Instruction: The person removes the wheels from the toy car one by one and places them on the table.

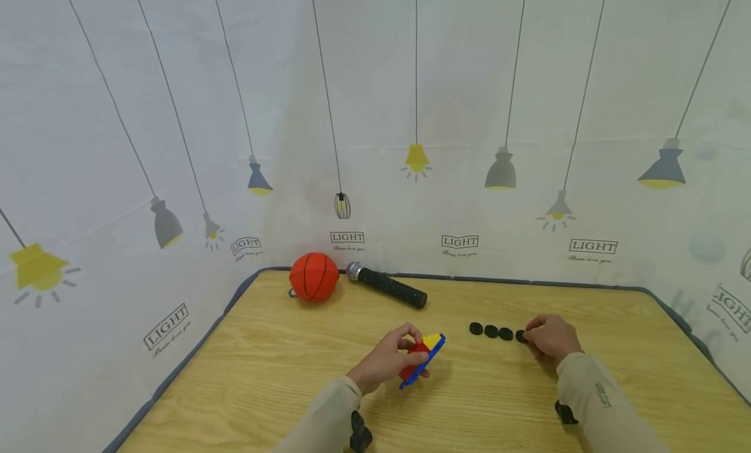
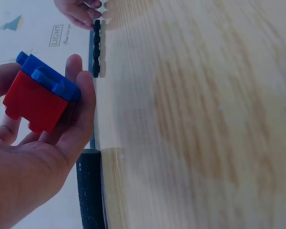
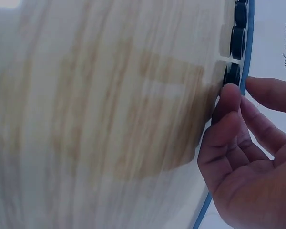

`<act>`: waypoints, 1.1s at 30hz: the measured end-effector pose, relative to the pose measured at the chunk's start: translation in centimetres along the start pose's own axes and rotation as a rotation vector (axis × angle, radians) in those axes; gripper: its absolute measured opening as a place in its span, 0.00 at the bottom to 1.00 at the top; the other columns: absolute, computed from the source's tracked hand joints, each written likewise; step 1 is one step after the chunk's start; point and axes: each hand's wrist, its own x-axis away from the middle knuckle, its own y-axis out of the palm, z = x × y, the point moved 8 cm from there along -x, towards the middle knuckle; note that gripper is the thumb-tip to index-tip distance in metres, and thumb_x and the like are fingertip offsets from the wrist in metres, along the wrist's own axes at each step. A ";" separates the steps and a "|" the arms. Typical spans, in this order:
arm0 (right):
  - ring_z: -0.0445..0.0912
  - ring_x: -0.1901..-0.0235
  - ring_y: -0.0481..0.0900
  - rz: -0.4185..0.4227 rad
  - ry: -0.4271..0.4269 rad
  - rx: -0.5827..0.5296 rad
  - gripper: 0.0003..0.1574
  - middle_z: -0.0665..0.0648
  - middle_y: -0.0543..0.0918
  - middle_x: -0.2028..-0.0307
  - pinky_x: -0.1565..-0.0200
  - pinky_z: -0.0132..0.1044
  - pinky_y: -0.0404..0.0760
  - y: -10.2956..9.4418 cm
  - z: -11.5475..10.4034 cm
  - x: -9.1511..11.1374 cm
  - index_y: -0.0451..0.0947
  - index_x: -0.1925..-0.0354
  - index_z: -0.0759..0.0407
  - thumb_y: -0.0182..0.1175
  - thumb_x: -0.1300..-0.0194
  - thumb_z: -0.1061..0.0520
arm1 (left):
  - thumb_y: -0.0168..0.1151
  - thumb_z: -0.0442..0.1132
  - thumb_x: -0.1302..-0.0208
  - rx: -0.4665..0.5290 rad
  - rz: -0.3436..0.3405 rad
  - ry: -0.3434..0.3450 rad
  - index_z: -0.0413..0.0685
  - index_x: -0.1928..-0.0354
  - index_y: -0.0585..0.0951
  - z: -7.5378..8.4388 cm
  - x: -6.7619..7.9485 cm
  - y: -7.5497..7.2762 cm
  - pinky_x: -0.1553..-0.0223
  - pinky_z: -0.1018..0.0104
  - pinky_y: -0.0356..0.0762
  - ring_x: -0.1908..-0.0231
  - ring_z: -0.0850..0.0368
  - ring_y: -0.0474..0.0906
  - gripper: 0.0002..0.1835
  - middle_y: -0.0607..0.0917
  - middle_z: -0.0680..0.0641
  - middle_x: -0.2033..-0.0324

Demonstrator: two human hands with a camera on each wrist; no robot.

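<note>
A toy of joined building blocks, red, blue and yellow [image 1: 433,341], is held above the table by my left hand [image 1: 387,358]. In the left wrist view its red block [image 2: 35,100] and blue plate [image 2: 52,78] show between thumb and fingers. My right hand [image 1: 553,337] is at the right end of a row of small round black discs [image 1: 491,331], pinching the last black disc [image 1: 520,336] between thumb and fingertips. The right wrist view shows that disc [image 3: 232,73] right at the fingertips, partly covered by them.
A red toy basketball [image 1: 314,277] sits at the back left of the wooden table [image 1: 264,368]. Beside it lies a black microphone [image 1: 390,287] with a silver head. White sheeting [image 1: 375,114] printed with lamps rises along the table's back and sides.
</note>
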 end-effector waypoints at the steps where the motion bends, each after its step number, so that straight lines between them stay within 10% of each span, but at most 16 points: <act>1: 0.44 0.83 0.78 -0.003 -0.004 -0.005 0.18 0.53 0.82 0.83 0.77 0.37 0.76 0.0 0.0 0.0 0.79 0.52 0.71 0.59 0.36 0.59 | 0.60 0.37 0.28 0.000 -0.001 0.000 0.53 0.54 0.70 0.0 0.0 0.0 0.61 0.61 0.87 0.59 0.49 0.89 0.09 0.81 0.42 0.52; 15: 0.47 0.80 0.74 0.002 -0.047 0.100 0.22 0.54 0.81 0.81 0.74 0.37 0.71 -0.1 -0.3 0.0 0.79 0.51 0.69 0.64 0.46 0.62 | 0.61 0.36 0.29 -0.005 -0.002 -0.002 0.53 0.53 0.70 -0.3 -0.2 0.2 0.60 0.59 0.88 0.60 0.48 0.89 0.10 0.81 0.42 0.53; 20: 0.52 0.70 0.78 0.023 -0.060 0.161 0.25 0.66 0.85 0.64 0.69 0.41 0.76 -0.4 -0.9 0.3 0.78 0.50 0.70 0.67 0.45 0.59 | 0.61 0.35 0.29 -0.018 -0.016 0.012 0.52 0.52 0.71 -0.1 -0.2 0.3 0.61 0.60 0.87 0.60 0.49 0.89 0.10 0.82 0.42 0.54; 26: 0.54 0.67 0.82 0.011 -0.223 0.162 0.26 0.69 0.85 0.60 0.66 0.47 0.81 0.3 -4.5 1.5 0.79 0.51 0.70 0.70 0.42 0.54 | 0.61 0.34 0.30 -0.089 -0.015 0.040 0.51 0.53 0.71 -0.1 -0.1 0.6 0.63 0.65 0.83 0.60 0.51 0.87 0.10 0.83 0.43 0.55; 33: 0.47 0.73 0.78 -0.185 -0.439 -0.017 0.21 0.56 0.81 0.69 0.70 0.40 0.81 3.8 -10.5 3.6 0.79 0.50 0.64 0.70 0.39 0.57 | 0.67 0.36 0.34 -0.312 0.022 0.084 0.54 0.53 0.73 0.2 -0.1 0.5 0.46 0.48 0.82 0.51 0.52 0.80 0.13 0.83 0.46 0.50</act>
